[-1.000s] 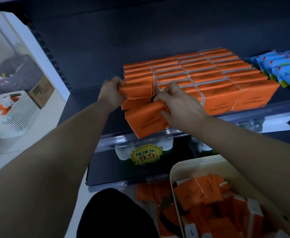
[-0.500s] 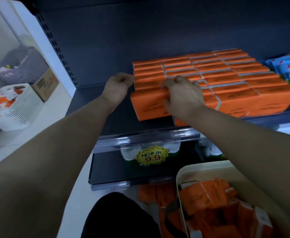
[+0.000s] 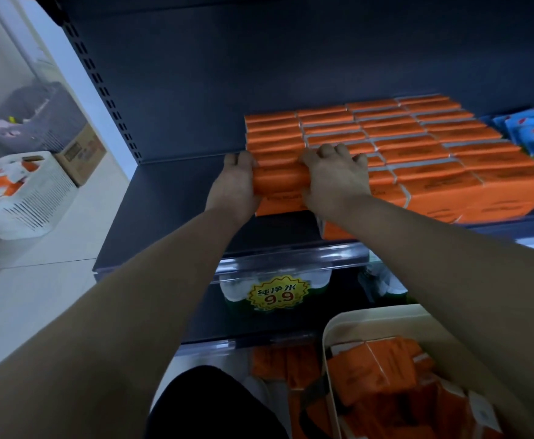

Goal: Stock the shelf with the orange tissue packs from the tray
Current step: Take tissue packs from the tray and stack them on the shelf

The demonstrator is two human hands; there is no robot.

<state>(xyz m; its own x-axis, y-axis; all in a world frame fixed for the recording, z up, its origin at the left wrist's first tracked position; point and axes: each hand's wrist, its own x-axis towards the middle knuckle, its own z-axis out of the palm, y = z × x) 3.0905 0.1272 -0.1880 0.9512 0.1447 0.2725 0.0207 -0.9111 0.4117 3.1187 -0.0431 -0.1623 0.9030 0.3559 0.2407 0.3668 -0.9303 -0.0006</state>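
Rows of orange tissue packs [image 3: 411,144] fill the right part of the dark shelf [image 3: 170,198]. At the front of the leftmost row stands one orange pack [image 3: 279,185] between both hands. My left hand [image 3: 237,185] grips its left end. My right hand [image 3: 335,175] lies curled over its right end and top. The cream tray [image 3: 382,318] at the lower right holds several more orange packs [image 3: 373,372], lying loose.
Blue packs [image 3: 531,134] sit on the shelf at the far right. The shelf below holds bottled water behind a yellow 9.9 price tag [image 3: 278,294]. A white basket [image 3: 34,191], a cardboard box [image 3: 82,156] and a grey bin stand on the floor at the left.
The orange pack went from hanging tilted in front of the shelf edge to standing upright at the front of the leftmost row. Both hands moved forward with it.
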